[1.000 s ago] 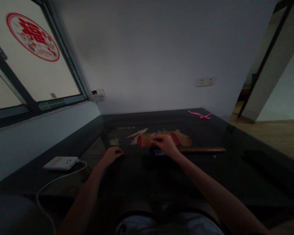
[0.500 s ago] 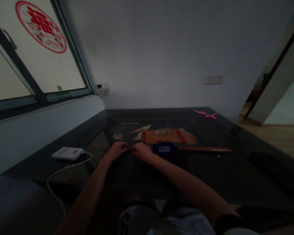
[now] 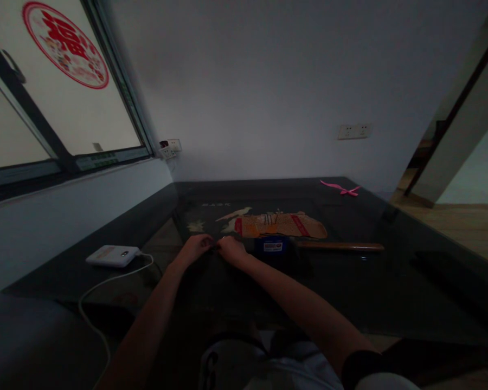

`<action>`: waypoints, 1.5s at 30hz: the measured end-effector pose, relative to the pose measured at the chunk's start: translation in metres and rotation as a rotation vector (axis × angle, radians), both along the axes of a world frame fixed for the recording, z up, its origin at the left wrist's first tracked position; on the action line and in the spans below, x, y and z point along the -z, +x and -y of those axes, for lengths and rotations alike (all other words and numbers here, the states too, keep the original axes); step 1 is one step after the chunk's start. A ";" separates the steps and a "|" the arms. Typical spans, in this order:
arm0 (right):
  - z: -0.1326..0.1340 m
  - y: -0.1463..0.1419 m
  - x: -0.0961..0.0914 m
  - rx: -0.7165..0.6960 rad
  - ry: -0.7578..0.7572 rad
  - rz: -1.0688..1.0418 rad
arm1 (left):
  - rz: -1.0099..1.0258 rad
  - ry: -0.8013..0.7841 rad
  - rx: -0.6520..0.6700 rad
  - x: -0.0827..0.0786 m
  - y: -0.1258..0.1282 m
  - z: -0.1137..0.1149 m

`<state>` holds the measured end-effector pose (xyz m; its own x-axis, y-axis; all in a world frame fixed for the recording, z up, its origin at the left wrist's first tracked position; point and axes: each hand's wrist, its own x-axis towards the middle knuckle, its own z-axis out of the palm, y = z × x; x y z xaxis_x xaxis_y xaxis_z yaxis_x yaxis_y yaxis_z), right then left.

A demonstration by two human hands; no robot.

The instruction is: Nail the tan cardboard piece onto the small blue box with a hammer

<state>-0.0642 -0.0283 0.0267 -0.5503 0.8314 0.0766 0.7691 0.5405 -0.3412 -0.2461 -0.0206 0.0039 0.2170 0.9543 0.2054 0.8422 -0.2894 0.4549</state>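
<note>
My left hand [image 3: 195, 246] and my right hand [image 3: 230, 248] meet on the dark glass table [image 3: 390, 281], fingertips pinched together around something small and dark that I cannot make out. Just behind them lies an orange and red paper packet [image 3: 282, 225] with thin sticks showing on it. It rests on a small blue box [image 3: 273, 246]. A long wooden stick [image 3: 339, 247] lies to the right of the box.
A white power bank [image 3: 112, 255] with a white cable [image 3: 101, 292] sits at the left. A pink ribbon [image 3: 340, 189] lies at the far right corner. A window with a red round decal is on the left; wall sockets are behind.
My right hand left the orange packet and came down left to meet my left hand. Since half a second ago the hands have barely moved.
</note>
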 end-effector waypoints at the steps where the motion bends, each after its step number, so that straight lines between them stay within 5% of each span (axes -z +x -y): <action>1: -0.001 0.001 0.000 0.004 -0.009 -0.003 | 0.000 -0.002 0.000 -0.001 0.001 0.000; 18: 0.013 0.015 -0.013 -0.048 0.115 -0.024 | -0.012 0.011 0.034 0.004 0.000 -0.002; 23: 0.053 0.056 -0.027 -0.217 0.180 -0.049 | 0.005 0.077 0.005 -0.001 0.000 -0.001; 26: 0.080 0.101 -0.032 -0.382 0.194 -0.142 | 0.078 0.161 -0.054 -0.010 0.002 0.002; 28: 0.087 0.135 -0.036 -0.364 0.205 -0.232 | 0.142 0.230 -0.092 -0.021 0.010 0.005; 31: 0.072 0.181 -0.048 -0.146 0.231 -0.371 | 0.225 0.301 -0.074 -0.046 0.038 0.010; 35: 0.022 0.212 -0.065 0.205 0.253 -0.434 | 0.228 0.321 0.149 -0.079 0.097 0.006; 40: -0.021 0.200 -0.062 0.171 0.202 -0.256 | 0.089 0.207 0.224 -0.087 0.161 -0.012; 45: -0.037 0.180 -0.052 0.161 0.189 -0.233 | 0.084 0.149 0.271 -0.074 0.180 -0.025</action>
